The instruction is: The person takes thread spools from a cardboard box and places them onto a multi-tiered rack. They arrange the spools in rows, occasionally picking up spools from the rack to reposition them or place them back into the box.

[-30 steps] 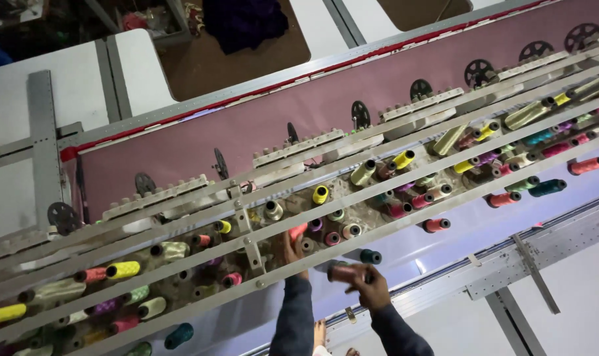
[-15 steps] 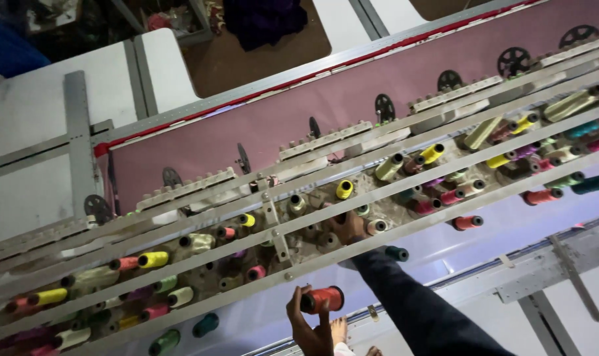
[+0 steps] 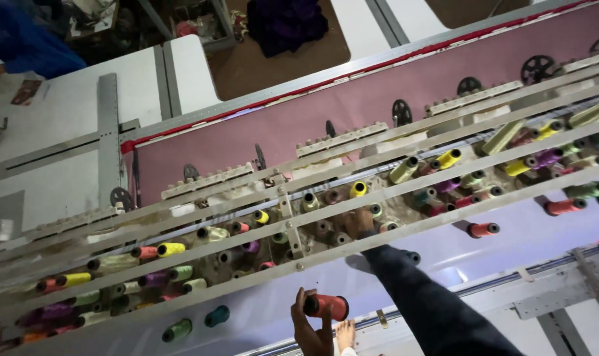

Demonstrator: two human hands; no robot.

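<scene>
A long pink fabric panel [image 3: 352,112] stretched across the machine bed ran diagonally through the view, its right end cut off by the frame edge. In front of it, a grey metal thread rack [image 3: 293,227] of parallel bars crossed the view; both ends ran out of view. Many coloured thread spools [image 3: 171,249] sat between the bars, several partly hidden by the bars themselves. The white tabletop [image 3: 55,132] lay at upper left, beside dim clutter too dark to identify.

The right hand [image 3: 359,223] reached up between the rack bars among the spools. A bar and the dark sleeve [image 3: 431,303] covered most of it, so its grip could not be told; it touched or lay just beside a brownish spool.

The left hand [image 3: 312,329] was at the lower edge, its wrist cut off by the frame. Its fingers [image 3: 298,310] were closed around the red-orange cylindrical thread spool [image 3: 327,306], held below the rack with the dark hollow core end facing left. A lighter patch just right of this hand was too cropped to identify.
</scene>
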